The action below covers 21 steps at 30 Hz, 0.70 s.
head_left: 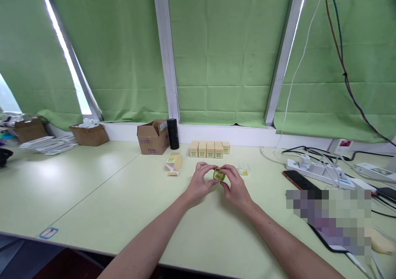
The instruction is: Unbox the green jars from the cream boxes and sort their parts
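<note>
Above the table, a small square green container (pixel 219 174) is held between both hands, its hollow side toward me. My left hand (pixel 201 182) pinches its left edge with thumb and fingers. On the other side, my right hand (pixel 236 188) has its fingertips on the right and upper edge. Just behind the right hand sits a small clear plastic piece (pixel 244 170) with a yellow spot in it. To the left lies a small tan carton (pixel 174 164), opened, with white inner flaps toward me. Whatever is inside the green container is too small to make out.
Several small tan cartons (pixel 210 149) stand in a row behind my hands. Left of them are a black cylinder (pixel 173 134) and an open cardboard box (pixel 153 139). A phone (pixel 301 182), a power strip (pixel 318 172) and tangled cables occupy the right side.
</note>
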Available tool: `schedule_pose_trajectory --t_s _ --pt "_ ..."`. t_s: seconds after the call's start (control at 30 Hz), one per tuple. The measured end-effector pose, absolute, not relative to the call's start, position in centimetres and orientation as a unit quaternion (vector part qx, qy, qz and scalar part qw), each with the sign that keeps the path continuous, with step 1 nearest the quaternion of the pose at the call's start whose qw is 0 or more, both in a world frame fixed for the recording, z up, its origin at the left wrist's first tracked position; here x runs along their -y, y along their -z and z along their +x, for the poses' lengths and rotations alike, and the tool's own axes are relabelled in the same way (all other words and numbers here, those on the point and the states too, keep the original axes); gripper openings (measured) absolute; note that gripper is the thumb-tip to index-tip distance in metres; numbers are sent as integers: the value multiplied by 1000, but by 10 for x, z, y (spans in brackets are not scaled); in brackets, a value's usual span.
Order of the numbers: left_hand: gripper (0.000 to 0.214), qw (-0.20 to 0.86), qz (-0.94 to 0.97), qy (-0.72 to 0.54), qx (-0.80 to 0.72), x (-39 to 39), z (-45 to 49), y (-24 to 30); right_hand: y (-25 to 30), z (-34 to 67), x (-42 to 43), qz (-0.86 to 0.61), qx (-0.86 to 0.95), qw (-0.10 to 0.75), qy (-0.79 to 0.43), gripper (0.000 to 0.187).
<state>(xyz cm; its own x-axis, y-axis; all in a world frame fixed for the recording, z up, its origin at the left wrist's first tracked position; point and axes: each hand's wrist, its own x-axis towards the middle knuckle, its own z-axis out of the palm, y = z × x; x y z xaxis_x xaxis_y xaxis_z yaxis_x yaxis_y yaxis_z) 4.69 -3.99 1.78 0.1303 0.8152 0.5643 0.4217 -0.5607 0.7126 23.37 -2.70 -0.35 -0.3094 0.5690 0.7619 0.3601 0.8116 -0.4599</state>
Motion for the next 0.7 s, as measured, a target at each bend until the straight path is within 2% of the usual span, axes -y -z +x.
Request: schedule_pose_trajectory --t_s 0.3,0.5,0.7 --pt "42 160 747 -481 -429 40 45 -16 2 237 28 -291 819 490 -72 46" --pt "40 106 769 -478 -411 41 44 -16 -3 238 30 -320 801 506 16 30" --pt "39 54 802 -446 -393 48 47 -21 -1 236 28 -338 789 512 46 31"
